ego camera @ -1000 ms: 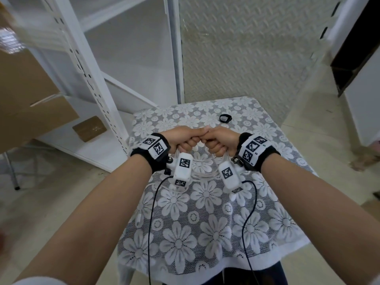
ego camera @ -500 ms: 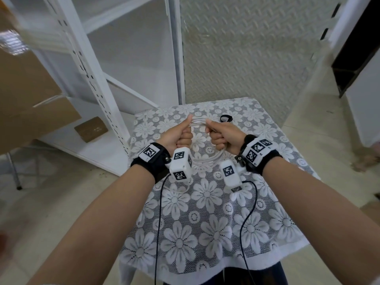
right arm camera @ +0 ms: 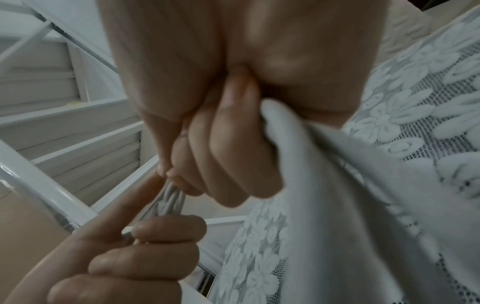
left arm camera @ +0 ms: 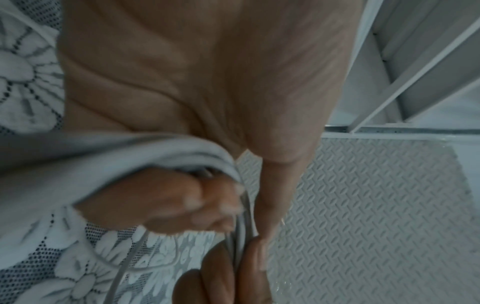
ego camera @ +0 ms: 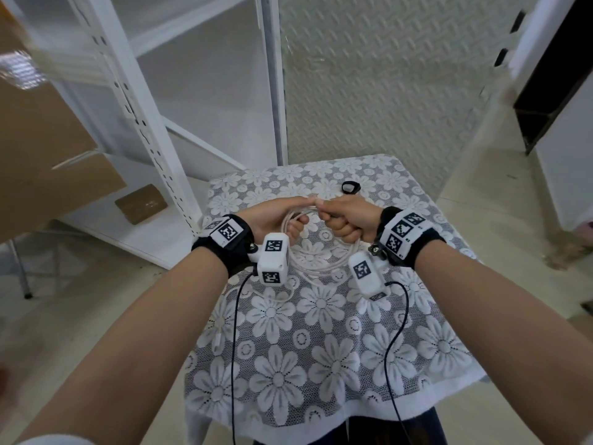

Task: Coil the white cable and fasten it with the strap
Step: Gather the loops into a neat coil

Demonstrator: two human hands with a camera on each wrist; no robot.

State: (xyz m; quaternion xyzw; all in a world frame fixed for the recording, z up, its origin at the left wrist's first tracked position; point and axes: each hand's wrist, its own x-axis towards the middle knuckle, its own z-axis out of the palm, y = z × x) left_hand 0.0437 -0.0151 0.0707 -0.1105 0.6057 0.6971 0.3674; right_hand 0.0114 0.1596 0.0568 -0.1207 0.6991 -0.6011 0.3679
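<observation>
Here, both hands, left [ego camera: 272, 216] and right [ego camera: 348, 216], clenched on the white cable [ego camera: 316, 263] coil, strap [ego camera: 350, 187] at twelve o'clock on the surface [ego camera: 321, 364].

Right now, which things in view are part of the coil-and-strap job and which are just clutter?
Job:
- white cable, looped, gripped by left hand and right hand
- black strap, lying on the table beyond the hands

Lying about:
- cardboard box
- white shelving
- floral tablecloth

White cable [ego camera: 316, 264], black strap [ego camera: 350, 187], grey tablecloth [ego camera: 321, 348] with white flowers.
</observation>
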